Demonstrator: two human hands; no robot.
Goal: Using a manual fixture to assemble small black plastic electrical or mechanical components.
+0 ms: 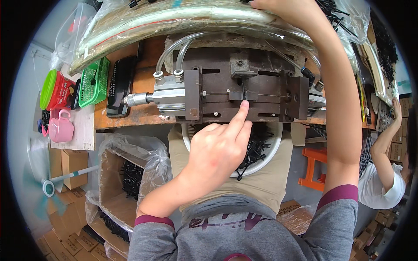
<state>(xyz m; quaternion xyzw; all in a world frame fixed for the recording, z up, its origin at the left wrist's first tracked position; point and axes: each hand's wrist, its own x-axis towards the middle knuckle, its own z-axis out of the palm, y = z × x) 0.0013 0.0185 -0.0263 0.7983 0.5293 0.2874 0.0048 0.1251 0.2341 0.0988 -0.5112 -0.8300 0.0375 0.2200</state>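
Note:
My left hand (pixel 219 150) reaches over my lap, its index finger stretched out and the other fingers loosely bent. The fingertip touches the front of a thin black part (pixel 244 90), which stands in the middle slot of a dark metal fixture (pixel 217 109). At the far edge of the view is my right hand (pixel 285 8), resting over the plastic-covered ledge (pixel 209 18). Most of its fingers are cut off by the frame, and a bit of something black shows beside its visible fingertip. Below my left hand, a white tub (pixel 277 150) between my legs holds many black pieces (pixel 257 150).
Air cylinders with clear hoses, one at left (pixel 170 98), flank the fixture. Left of it lie a black phone (pixel 119 87), a green basket (pixel 93 82) and a pink cup (pixel 61 129). A lined carton (pixel 115 174) holds black pieces. At right are an orange stool (pixel 308 169) and another person (pixel 383 182).

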